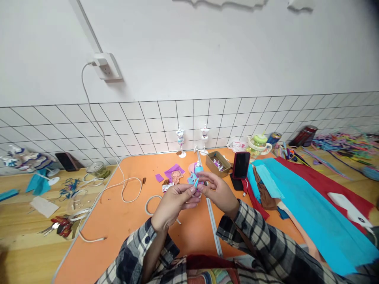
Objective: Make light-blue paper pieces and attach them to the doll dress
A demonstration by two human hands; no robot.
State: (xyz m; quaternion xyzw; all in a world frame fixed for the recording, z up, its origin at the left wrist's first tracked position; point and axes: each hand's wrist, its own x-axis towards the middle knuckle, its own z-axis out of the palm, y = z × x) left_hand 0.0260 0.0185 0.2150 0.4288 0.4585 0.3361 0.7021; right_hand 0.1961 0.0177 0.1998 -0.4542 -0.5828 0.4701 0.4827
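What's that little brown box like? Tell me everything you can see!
The small brown box looks like cardboard. It has straight sides and an open top, showing little purple and white pieces inside. It sits turned at a slant on the orange table, beyond the right hand and left of the propped-up phone. No hand holds it.

Showing plain orange on the tabletop (130,225), brownish-yellow grain on the wooden surface (17,225), dark grid lines over white tiles (167,124), dark-and-cream plaid on the sleeves (266,236), light blue on the held piece (196,183), and solid red beside bright blue on the long strips (314,213).
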